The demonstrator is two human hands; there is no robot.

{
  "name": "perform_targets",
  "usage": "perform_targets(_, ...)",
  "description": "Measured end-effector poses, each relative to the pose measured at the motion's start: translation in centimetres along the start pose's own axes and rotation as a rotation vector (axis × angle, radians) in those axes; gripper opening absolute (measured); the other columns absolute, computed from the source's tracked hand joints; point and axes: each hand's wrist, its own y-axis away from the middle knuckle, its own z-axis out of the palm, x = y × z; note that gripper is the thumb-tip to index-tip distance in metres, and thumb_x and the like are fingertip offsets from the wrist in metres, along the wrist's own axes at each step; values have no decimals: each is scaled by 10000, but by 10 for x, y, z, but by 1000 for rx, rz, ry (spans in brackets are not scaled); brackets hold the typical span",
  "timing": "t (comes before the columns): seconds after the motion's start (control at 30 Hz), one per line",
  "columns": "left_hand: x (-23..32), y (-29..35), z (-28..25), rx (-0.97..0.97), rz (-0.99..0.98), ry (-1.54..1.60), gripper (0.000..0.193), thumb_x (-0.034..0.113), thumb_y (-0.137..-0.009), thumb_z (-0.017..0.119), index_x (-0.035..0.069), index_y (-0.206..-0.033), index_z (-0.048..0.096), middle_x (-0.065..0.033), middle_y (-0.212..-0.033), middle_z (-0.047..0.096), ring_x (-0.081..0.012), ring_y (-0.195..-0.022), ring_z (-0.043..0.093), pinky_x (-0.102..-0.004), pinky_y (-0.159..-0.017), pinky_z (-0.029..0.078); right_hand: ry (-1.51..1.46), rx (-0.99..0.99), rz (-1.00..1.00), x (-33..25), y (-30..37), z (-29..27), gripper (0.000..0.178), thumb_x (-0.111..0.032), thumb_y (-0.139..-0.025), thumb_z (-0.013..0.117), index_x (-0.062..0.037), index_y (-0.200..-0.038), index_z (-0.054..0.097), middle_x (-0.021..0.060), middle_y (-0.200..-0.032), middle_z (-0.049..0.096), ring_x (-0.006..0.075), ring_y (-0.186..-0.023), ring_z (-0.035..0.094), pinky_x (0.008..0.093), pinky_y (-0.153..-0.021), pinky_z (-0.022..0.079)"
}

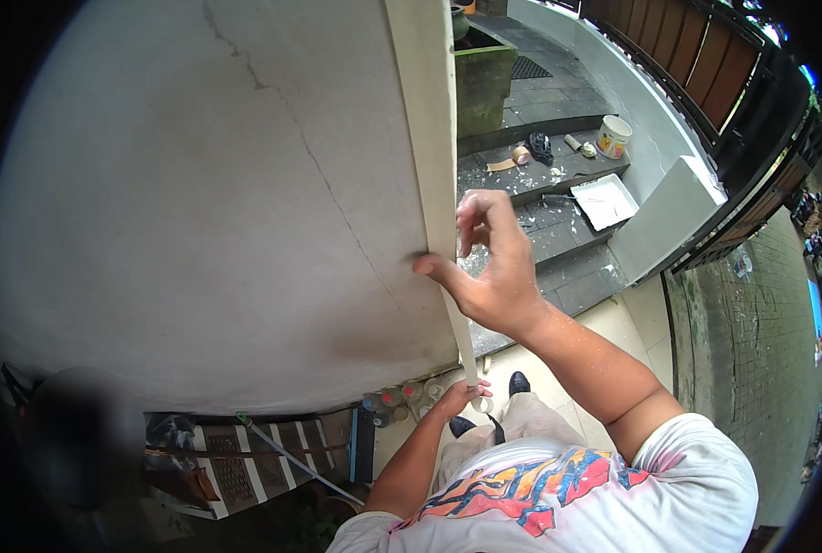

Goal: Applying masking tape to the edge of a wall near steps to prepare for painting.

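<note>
A pale strip of masking tape (pixel 428 175) runs down the edge of a cracked white wall (pixel 199 203). My right hand (pixel 499 286) straddles that edge with its fingers apart, thumb against the front face and bent fingers round the side. Further down, the strip leaves the wall and hangs as a narrow band to my left hand (pixel 459 396). This hand is closed on the tape roll (pixel 483 405), which shows partly below its fingers.
Dark tiled steps (pixel 572 293) with white flecks rise beyond the wall edge. On them are a white tray (pixel 604 202), a bucket (pixel 614 136) and another tape roll (pixel 521 155). Several jars (pixel 391 396) stand at the wall's foot, near a slatted bench (pixel 264 461) and a pole (pixel 300 461).
</note>
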Motion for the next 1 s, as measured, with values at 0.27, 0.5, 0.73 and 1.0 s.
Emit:
perform_targets(0.27,1,12,20,-35,-62,84,342,271,-1004,600,52,-1262,544,-102,-1124,721,-169,-1077,640,-338,-971,453,-142,-105,447,-7,34,-4,363,-252,-863,810,-58,-852,504,-40,-699,484,52,-607,444,222,-544,392)
perform_targets(0.5,3,36,32,-114,-159,83,390,201,-997,615,49,-1333,487,-110,-1152,704,-172,-1021,663,-340,-947,504,-418,-22,598,-5,43,-1,218,-201,-958,699,-51,-857,578,-61,-749,530,21,-716,471,193,-645,401)
perform_targets(0.73,-7,64,21,216,-159,-17,699,158,-847,747,33,-1432,385,-180,-1540,358,-264,-1296,476,-364,-1050,425,-371,-31,542,-7,43,5,179,-178,-963,675,-40,-875,601,-29,-767,549,43,-695,483,224,-621,417)
perform_targets(1.0,205,151,20,1057,670,-1003,304,23,-811,667,29,-1111,618,-161,-1072,626,-378,-1053,569,-468,-921,457,-276,22,370,1,53,9,129,-132,-962,647,-14,-943,599,91,-822,581,155,-694,556,280,-620,460)
